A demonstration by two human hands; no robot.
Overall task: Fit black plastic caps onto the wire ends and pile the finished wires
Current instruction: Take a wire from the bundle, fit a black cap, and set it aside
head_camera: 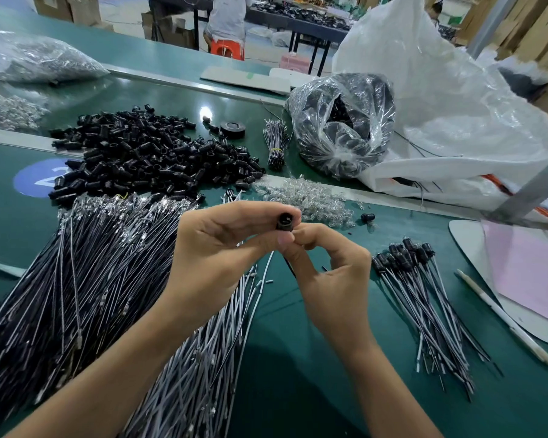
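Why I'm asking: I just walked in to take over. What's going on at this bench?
A person is fitting a black cap onto a wire. The left hand pinches the cap while the right hand pinches the wire just below it. A big spread of uncapped wires lies to the left, with a heap of loose caps behind it. A small pile of finished wires lies to the right.

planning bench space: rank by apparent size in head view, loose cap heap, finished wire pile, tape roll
1. loose cap heap
2. finished wire pile, though it lies nearer the camera
3. tape roll, clearly smallest
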